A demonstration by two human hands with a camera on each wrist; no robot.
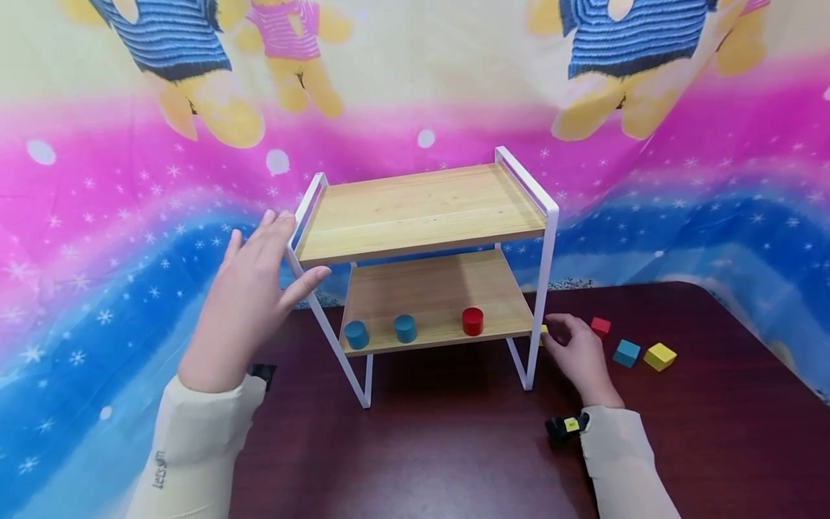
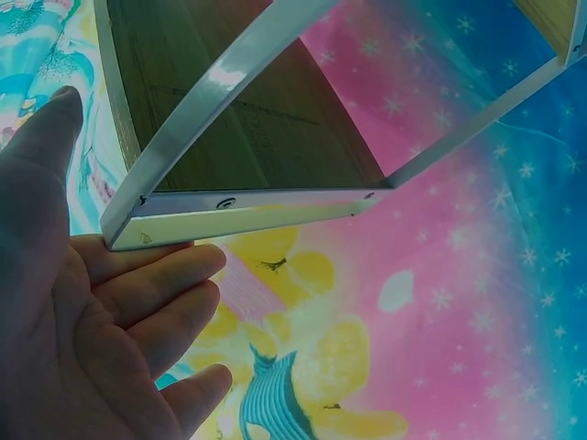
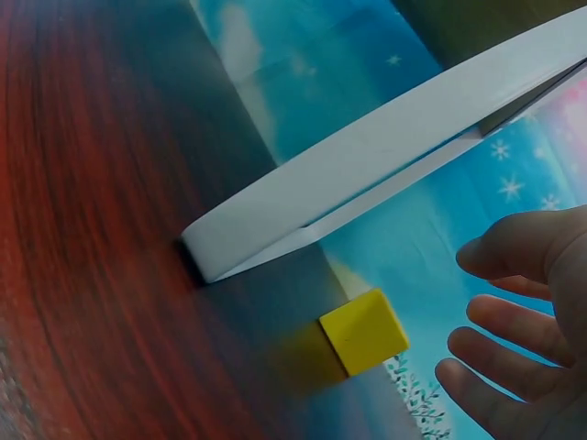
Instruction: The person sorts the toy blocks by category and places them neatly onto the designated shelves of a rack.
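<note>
A two-tier shelf point(image 1: 421, 205) with wooden boards and a white metal frame stands on the table. My left hand point(image 1: 243, 303) is at the shelf's upper left corner, fingers extended; in the left wrist view its fingers lie against the white frame point(image 2: 252, 197). Beside the right front leg point(image 1: 540, 310), my right hand point(image 1: 583, 364) has loosely bent fingers. A yellow block point(image 3: 365, 332) lies on the table close to that hand, apart from its fingers in the right wrist view. From the head, the leg and hand mostly hide this block.
On the lower board stand two blue cylinders point(image 1: 357, 334) point(image 1: 405, 329) and a red cylinder point(image 1: 472, 321). Right of my right hand lie a red block point(image 1: 600, 328), a blue block point(image 1: 627, 353) and another yellow block point(image 1: 660, 357). A printed curtain point(image 1: 415, 86) hangs behind the table point(image 1: 415, 454).
</note>
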